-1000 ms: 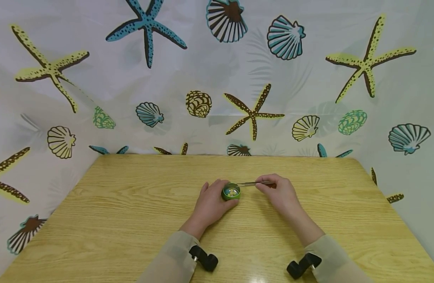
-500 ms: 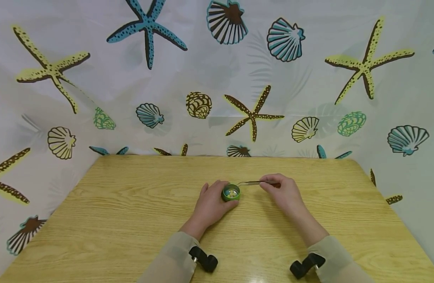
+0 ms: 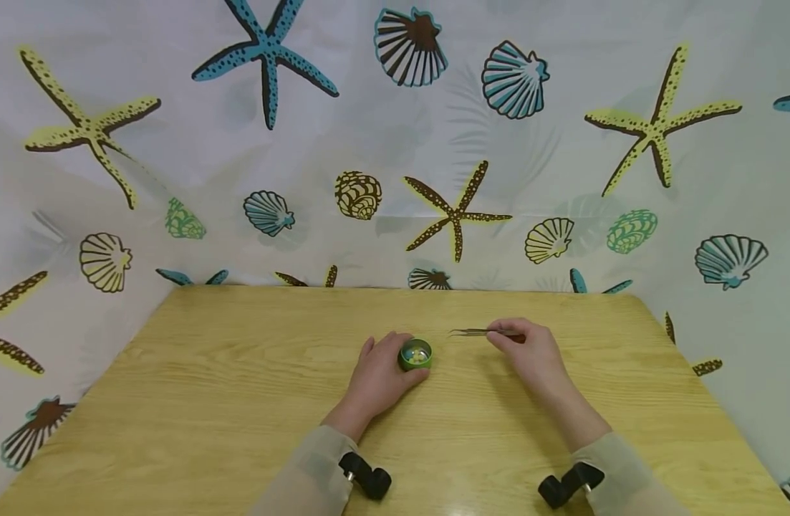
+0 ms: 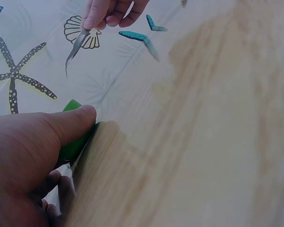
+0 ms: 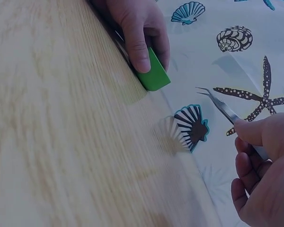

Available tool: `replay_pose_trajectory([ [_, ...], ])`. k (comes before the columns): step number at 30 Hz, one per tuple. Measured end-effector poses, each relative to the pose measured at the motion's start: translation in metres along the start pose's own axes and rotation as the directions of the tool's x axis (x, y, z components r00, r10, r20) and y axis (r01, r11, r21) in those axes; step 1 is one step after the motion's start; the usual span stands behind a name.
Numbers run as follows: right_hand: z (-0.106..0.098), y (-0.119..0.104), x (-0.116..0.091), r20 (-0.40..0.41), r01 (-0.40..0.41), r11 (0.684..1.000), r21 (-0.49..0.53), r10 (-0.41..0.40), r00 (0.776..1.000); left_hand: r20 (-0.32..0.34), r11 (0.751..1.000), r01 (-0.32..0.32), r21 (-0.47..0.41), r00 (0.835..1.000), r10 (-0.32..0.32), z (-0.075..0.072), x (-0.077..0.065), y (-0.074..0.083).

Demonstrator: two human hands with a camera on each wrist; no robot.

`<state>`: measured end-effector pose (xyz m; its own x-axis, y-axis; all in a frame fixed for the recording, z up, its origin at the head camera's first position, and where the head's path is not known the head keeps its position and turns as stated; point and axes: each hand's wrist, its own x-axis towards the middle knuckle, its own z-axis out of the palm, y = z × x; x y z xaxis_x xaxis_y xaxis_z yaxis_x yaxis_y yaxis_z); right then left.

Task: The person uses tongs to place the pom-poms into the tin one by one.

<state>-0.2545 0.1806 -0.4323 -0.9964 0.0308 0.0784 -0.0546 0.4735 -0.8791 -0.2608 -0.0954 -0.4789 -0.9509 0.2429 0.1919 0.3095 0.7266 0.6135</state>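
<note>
A small round green tin stands on the wooden table, with several small pale pieces inside it. My left hand grips the tin from its left side, thumb in front and fingers behind. To the right of the tin, my right hand pinches a pair of metal tweezers. The bent tips of the tweezers point left, apart from the tin and above the table. In the right wrist view the two tips of the tweezers are slightly spread, with nothing visible between them.
The wooden table reaches back to a white cloth printed with starfish and shells. That cloth also hangs at the left and right sides. A black wrist mount sits on the left sleeve, another black mount on the right.
My right hand has moved right with the tweezers, whose tips have gone from the tin's rim to a short way right of it. The left hand still holds the tin.
</note>
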Motion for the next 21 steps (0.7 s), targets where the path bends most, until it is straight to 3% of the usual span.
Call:
replay_pose_trajectory([
  [10,-0.021,0.014,0.003,-0.033,-0.011,1.000,-0.020,0.010,0.999,-0.001,1.000,-0.009,-0.003,1.000,0.009,0.003,0.001,0.000],
  [21,-0.044,0.038,0.010,-0.106,-0.107,0.994,0.001,0.107,0.989,0.000,1.000,0.004,-0.004,1.000,-0.004,0.004,0.004,-0.001],
])
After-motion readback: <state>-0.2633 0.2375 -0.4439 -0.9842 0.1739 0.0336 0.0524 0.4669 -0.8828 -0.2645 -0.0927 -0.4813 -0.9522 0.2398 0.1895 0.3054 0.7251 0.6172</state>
